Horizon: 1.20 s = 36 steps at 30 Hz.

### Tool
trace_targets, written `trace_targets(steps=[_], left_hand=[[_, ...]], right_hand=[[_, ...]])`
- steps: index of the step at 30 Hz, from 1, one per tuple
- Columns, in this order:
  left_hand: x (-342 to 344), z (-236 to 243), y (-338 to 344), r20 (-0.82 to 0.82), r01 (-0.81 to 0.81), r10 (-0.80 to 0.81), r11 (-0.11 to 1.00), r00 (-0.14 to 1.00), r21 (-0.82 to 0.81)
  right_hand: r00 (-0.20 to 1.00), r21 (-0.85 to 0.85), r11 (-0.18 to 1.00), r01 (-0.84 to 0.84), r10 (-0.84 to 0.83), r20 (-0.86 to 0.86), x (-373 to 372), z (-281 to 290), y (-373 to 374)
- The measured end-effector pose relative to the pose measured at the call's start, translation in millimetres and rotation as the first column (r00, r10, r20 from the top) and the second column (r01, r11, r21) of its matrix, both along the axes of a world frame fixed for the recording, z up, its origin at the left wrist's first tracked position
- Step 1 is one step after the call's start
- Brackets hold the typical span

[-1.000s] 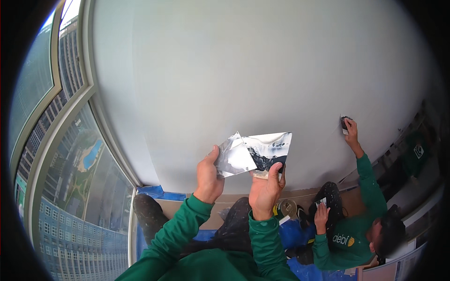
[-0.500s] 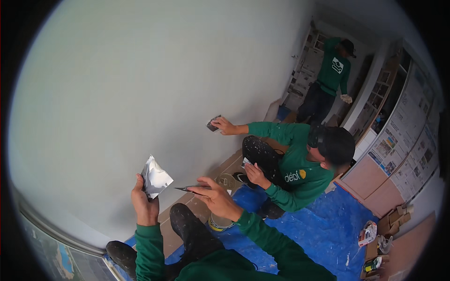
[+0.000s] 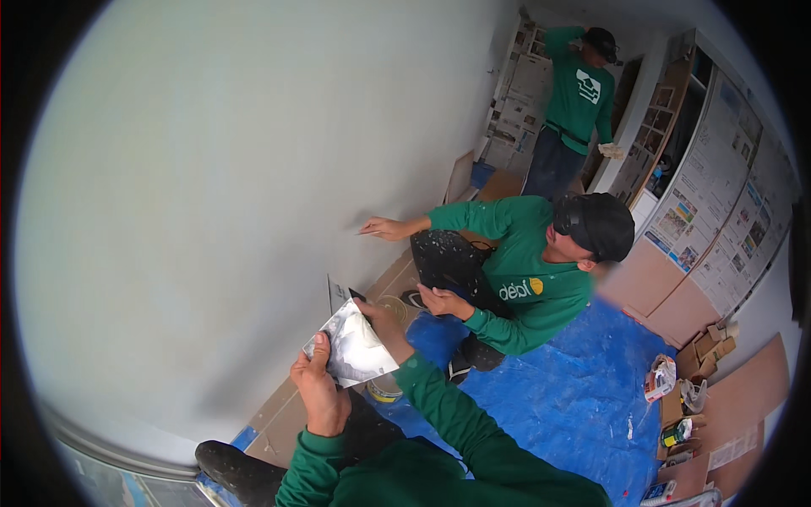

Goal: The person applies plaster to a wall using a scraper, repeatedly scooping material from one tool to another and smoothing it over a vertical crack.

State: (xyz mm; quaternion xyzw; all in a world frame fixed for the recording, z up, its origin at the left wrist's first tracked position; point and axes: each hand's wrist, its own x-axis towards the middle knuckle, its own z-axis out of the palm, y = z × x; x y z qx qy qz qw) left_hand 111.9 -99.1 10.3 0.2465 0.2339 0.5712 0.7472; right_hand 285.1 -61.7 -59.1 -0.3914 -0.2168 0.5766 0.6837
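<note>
In my left hand (image 3: 323, 390) is a shiny square metal plate (image 3: 359, 353) with white paste smeared on it; the thumb lies over its near edge and the other fingers are behind. Just past the plate, close to the wall (image 3: 186, 194), my right hand (image 3: 387, 328) is closed on a flat scraper (image 3: 338, 293). The plate hides part of the right fingers and of the scraper. A paint tub (image 3: 384, 389) stands below my hands, partly covered by my right sleeve.
A co-worker (image 3: 528, 279) squats at right, one hand by the wall with a thin blade. Another person (image 3: 579, 101) stands farther back. Blue sheeting (image 3: 557, 397) covers the floor beside brown board (image 3: 283, 422). Cardboard boxes (image 3: 705, 351) and a paper-covered wardrobe (image 3: 718, 203) stand at right.
My left hand has brought the plate rightward and tilted it. My right hand and scraper have moved behind it. The squatting co-worker's blade has turned edge-on at the wall.
</note>
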Motion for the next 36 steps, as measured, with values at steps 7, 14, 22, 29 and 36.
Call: trace_targets(steps=[7, 14, 22, 29, 36], left_hand=[[6, -32, 53, 0.064, 0.269, -0.261, 0.942, 0.963, -0.199], [27, -11, 50, -0.142, 0.161, -0.185, 0.973, 0.972, -0.166], [45, -70, 77, -0.064, 0.176, -0.191, 0.966, 0.980, -0.187], [66, -62, 50, 0.105, 0.201, -0.189, 0.972, 0.976, -0.118], [63, -90, 34, -0.379, 0.287, -0.157, 0.905, 0.912, 0.314]], right_hand=[[0.707, 0.347, 0.901, -0.262, 0.424, -0.566, 5, 5, -32], [0.711, 0.187, 0.922, -0.339, 0.381, -0.591, 28, -22, -58], [0.918, -0.149, 0.907, 0.395, -0.397, 0.011, 57, -36, -115], [0.708, 0.012, 0.708, 0.706, -0.706, 0.027, -2, -27, -82], [0.372, 0.363, 0.648, 0.670, -0.715, 0.592, 21, -27, -81]])
